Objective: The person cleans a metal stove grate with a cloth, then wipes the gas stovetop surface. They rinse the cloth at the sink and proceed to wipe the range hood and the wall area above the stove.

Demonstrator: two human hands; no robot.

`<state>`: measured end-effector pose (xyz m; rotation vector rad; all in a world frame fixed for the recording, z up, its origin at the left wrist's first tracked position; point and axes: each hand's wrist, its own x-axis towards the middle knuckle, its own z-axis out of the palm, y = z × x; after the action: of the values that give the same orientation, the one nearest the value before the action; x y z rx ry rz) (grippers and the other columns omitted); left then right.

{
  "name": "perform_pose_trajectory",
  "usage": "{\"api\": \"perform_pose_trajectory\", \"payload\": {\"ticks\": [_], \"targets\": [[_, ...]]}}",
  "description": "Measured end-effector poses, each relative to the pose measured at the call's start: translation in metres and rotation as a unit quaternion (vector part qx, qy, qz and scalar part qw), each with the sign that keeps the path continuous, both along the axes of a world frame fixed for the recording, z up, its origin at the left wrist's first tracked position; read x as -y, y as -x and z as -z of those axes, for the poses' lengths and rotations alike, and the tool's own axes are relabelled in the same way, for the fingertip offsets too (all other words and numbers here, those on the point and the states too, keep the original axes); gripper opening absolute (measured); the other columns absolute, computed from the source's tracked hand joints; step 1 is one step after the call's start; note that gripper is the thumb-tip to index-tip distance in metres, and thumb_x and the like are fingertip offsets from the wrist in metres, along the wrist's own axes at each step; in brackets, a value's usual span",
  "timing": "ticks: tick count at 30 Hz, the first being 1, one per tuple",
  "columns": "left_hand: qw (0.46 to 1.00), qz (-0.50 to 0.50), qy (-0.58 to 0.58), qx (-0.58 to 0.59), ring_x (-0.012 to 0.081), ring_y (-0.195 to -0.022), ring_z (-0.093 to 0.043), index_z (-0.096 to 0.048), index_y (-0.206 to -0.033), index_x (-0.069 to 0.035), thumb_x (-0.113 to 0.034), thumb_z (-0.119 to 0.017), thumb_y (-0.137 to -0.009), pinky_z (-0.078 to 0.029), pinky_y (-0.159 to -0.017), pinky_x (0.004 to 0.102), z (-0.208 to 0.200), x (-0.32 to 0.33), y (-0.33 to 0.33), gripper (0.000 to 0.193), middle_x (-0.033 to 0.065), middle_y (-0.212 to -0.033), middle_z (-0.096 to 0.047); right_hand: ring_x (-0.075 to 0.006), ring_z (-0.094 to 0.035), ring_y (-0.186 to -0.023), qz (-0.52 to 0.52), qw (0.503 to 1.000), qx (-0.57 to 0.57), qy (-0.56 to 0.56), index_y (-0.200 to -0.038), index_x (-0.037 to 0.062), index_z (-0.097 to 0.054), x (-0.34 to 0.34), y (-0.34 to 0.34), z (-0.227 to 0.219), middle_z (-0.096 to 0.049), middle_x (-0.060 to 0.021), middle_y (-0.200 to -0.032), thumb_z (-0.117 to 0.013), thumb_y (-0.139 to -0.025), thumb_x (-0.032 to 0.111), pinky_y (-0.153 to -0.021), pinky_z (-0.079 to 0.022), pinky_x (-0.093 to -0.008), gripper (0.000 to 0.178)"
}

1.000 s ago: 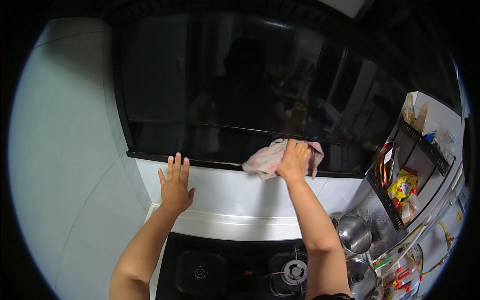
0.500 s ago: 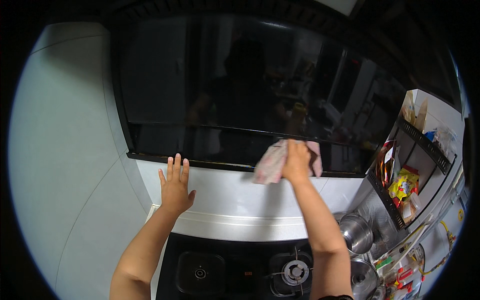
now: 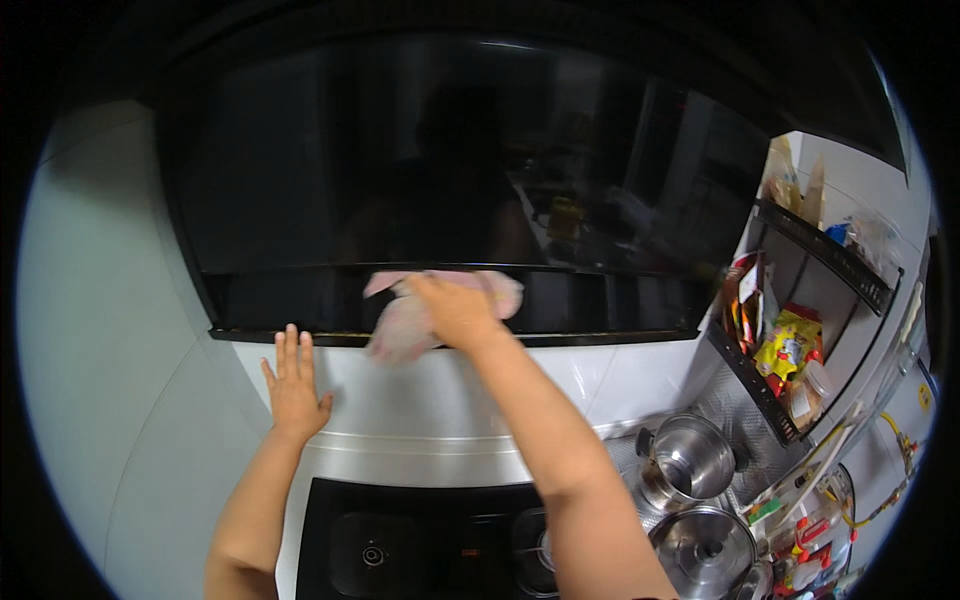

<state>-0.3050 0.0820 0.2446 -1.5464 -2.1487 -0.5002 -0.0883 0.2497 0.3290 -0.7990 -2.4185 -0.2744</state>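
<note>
A glossy black range hood panel point(image 3: 300, 180) fills the upper middle, with a narrow black strip along its base. Against that strip my right hand point(image 3: 455, 312) presses a pink and whitish cloth point(image 3: 400, 330), whose loose end hangs over the lower edge. The palm side of this hand is hidden. To the left, my left hand point(image 3: 294, 390) lies flat with fingers spread, its fingertips at the hood's lower edge point(image 3: 350, 340) and its palm over the white wall below. It holds nothing.
Below lies a black gas stove point(image 3: 430, 540), partly covered by my right forearm. Steel pots point(image 3: 690, 460) stand at its right, beside a patterned metal sheet. A black wall rack point(image 3: 820, 250) holds several food packets point(image 3: 790, 345). Bottles with red caps crowd the lower right.
My right hand has slid the cloth leftward along the hood's lower strip. My left hand stays at the hood's lower edge. The view has shifted a little to the right.
</note>
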Motion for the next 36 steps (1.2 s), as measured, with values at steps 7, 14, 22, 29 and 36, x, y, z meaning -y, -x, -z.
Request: {"api": "perform_pose_trajectory", "payload": {"ticks": [7,14,22,29,36], "targets": [[1.000,0.007,-0.005,-0.006,0.0333,-0.145,-0.007,-0.014,-0.148,-0.006,-0.018,-0.080,-0.066,-0.014,-0.111,0.0603,0.004,-0.003,-0.009,0.107,0.0151,-0.156,-0.007,-0.0370,-0.056,-0.105,0.262,0.952,-0.150,-0.042,-0.104,0.0036,-0.062,-0.081,-0.234,0.018,-0.063,-0.0205,-0.107,-0.061,-0.078,0.024,-0.092,-0.044,-0.0433,0.033],[0.999,0.012,0.021,0.030,0.0346,-0.145,-0.006,-0.012,-0.150,-0.006,-0.025,-0.080,-0.067,-0.014,-0.111,0.0609,-0.008,0.004,-0.009,0.109,0.0162,-0.156,-0.006,-0.0398,-0.048,-0.115,0.371,0.897,-0.198,-0.135,-0.113,0.0004,-0.057,-0.097,-0.305,0.035,-0.057,-0.0209,-0.119,-0.060,-0.080,0.036,-0.099,-0.037,-0.0443,0.048],[0.995,0.066,0.016,0.070,0.0349,-0.144,-0.011,-0.023,-0.148,-0.009,-0.030,-0.077,-0.072,-0.014,-0.110,0.0606,-0.001,0.022,0.014,0.096,0.0174,-0.156,-0.008,-0.0371,-0.053,-0.107,0.240,0.944,-0.219,-0.056,-0.109,0.0025,-0.054,-0.026,-0.087,0.040,-0.060,-0.0175,-0.107,-0.057,-0.079,0.038,-0.096,-0.033,-0.0497,0.047],[0.990,0.061,-0.021,0.124,0.0368,-0.143,-0.014,-0.025,-0.147,-0.006,-0.030,-0.072,-0.077,-0.016,-0.109,0.0615,0.027,0.070,0.057,0.088,0.0193,-0.155,-0.010,-0.0417,-0.036,-0.124,0.185,0.974,-0.130,-0.001,-0.122,0.0050,-0.054,0.049,0.112,0.015,-0.049,-0.0255,-0.123,-0.072,-0.067,0.025,-0.110,-0.017,-0.0528,0.062],[0.986,0.067,-0.052,0.141,0.0420,-0.139,-0.019,-0.027,-0.145,-0.003,-0.031,-0.072,-0.077,-0.023,-0.103,0.0655,0.059,0.111,0.094,0.086,0.0223,-0.153,-0.015,-0.0335,-0.041,-0.118,0.042,0.998,0.022,-0.042,-0.112,0.0049,-0.061,0.091,0.264,0.005,-0.053,-0.0164,-0.118,-0.062,-0.076,0.026,-0.105,-0.027,-0.0418,0.042]]}}
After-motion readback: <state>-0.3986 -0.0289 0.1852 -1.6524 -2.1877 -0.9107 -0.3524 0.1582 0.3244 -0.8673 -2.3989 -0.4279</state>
